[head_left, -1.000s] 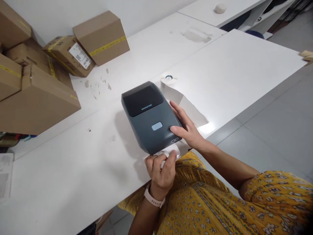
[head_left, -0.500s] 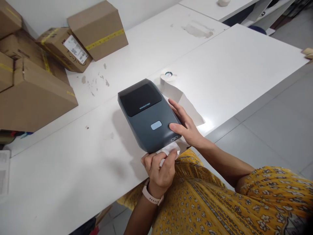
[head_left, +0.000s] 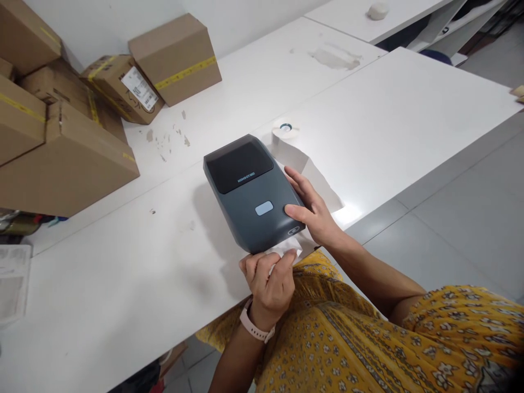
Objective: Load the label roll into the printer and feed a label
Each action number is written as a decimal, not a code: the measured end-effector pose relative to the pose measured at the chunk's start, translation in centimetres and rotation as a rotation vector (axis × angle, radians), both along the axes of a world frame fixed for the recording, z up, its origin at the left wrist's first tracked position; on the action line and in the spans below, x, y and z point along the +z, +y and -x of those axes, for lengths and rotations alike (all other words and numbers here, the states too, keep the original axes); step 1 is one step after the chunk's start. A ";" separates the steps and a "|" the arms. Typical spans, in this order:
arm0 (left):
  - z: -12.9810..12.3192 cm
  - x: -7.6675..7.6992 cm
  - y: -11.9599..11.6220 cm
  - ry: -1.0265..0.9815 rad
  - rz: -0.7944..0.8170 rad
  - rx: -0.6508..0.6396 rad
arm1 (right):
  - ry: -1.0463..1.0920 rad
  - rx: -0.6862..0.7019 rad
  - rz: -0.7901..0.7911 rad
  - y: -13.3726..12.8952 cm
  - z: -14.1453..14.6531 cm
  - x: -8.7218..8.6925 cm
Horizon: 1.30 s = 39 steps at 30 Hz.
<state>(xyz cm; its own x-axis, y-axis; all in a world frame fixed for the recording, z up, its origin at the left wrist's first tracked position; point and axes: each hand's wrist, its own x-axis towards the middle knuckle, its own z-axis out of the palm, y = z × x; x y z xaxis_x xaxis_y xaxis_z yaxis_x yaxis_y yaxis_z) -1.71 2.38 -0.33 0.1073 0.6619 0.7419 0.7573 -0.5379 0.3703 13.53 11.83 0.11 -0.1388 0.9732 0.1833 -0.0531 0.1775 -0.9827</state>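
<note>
A dark grey-blue label printer with a black window and a light oval button is above the white table, its far end tilted to the left. My right hand grips its right side near the front corner, thumb on top. Below the printer's near edge, my left hand has its fingers curled round a crumpled piece of white paper; a pink watch band is on that wrist. Behind the printer stands a white label roll, with a strip running from it toward the right hand.
Cardboard boxes with yellow tape are piled at the back left of the white table. A white tray lies at the left edge. Another roll stands on the far table.
The whole view has shifted slightly, so the boxes and table appear a little further right. Both hands keep their hold, and the printer has barely moved relative to them.
</note>
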 end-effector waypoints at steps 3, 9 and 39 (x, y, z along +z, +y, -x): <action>0.4 0.7 -0.2 -0.029 0.008 -0.014 | -0.175 -0.075 -0.156 -0.5 0.2 0.7; 2.6 1.9 -0.9 -0.171 -0.058 -0.036 | -0.613 -0.165 -0.574 -0.5 -0.1 1.8; 7.1 0.9 11.8 -0.892 0.687 -0.027 | -0.466 -0.159 -0.913 6.1 1.0 7.2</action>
